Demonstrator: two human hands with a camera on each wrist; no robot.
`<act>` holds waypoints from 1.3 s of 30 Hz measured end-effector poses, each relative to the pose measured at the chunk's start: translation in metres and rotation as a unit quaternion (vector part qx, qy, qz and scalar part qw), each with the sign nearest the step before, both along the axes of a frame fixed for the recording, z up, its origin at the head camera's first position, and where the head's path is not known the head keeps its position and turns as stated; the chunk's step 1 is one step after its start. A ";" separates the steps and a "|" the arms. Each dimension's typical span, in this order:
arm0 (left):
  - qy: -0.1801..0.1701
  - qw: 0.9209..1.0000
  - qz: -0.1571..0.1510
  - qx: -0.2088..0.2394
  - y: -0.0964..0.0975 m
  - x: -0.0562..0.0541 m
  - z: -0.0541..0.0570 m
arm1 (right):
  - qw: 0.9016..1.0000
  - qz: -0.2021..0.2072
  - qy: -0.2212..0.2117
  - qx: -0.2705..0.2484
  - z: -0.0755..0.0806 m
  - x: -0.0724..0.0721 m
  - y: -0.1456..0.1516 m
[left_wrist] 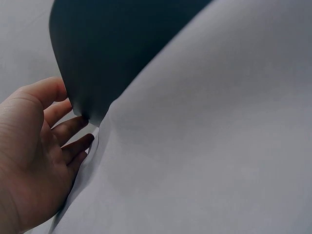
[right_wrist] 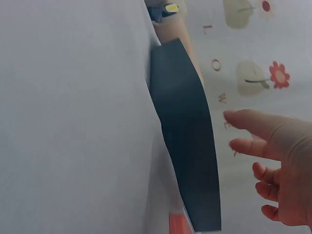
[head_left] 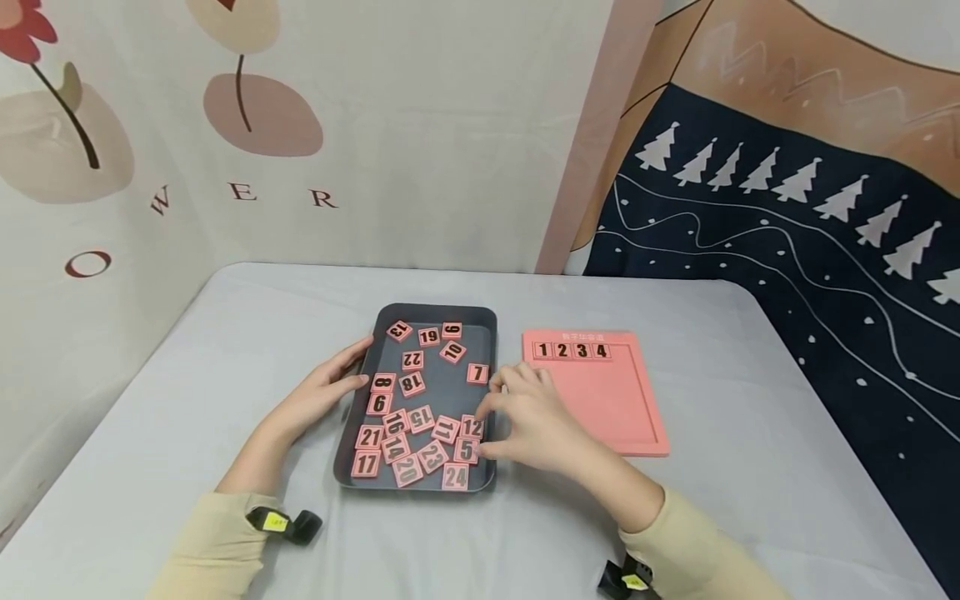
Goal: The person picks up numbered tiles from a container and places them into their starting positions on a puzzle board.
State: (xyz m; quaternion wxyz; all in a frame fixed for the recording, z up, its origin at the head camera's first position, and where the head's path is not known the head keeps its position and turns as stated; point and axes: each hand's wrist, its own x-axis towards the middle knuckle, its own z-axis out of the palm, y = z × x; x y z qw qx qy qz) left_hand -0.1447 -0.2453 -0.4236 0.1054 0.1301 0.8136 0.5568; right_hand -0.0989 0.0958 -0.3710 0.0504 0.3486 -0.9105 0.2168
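Head view: a dark grey, round-cornered rectangular tray [head_left: 446, 396] lies at mid-frame on the white-cloth-covered bench [head_left: 300, 300], its long axis running from the top of the frame toward the bottom. It contains scattered square tiles [head_left: 412, 361] with pink edges and black numbers.

The square pink-edged tile marked 5 [head_left: 466, 451] lies at the tray's lower right, below the matching tile marked 12 [head_left: 469, 427]. The right hand [head_left: 540, 425] is the nearer hand and reaches over the tray's right wall.

Governing relation: tile 5 lies immediately left of the right thumb tip and below the right index fingertip. Its face looks nearly square; no long axis is evident. The right thumb and index finger stand apart, and the right wrist view shows nothing between them. Contact with either tile cannot be confirmed.

The left hand [head_left: 322, 392] has its fingers loosely extended against the tray's left side.

Right of the tray, a flat rectangular pink board [head_left: 600, 408] bears a row of tiles marked 1 to 4 [head_left: 562, 351].
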 end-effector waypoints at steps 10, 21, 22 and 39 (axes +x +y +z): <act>-0.004 1.000 0.001 -0.001 -0.001 0.000 -0.001 | 0.996 0.024 -0.005 0.083 -0.005 0.001 -0.020; -0.010 1.000 0.006 -0.004 0.000 0.000 -0.002 | 0.992 0.012 -0.011 0.127 -0.011 -0.004 -0.028; -0.011 1.000 0.006 -0.005 0.000 0.000 -0.002 | 0.992 0.011 -0.010 0.129 -0.011 -0.004 -0.029; -0.001 1.000 0.003 -0.004 0.000 -0.001 -0.002 | 0.991 0.004 -0.023 0.134 -0.014 -0.004 -0.032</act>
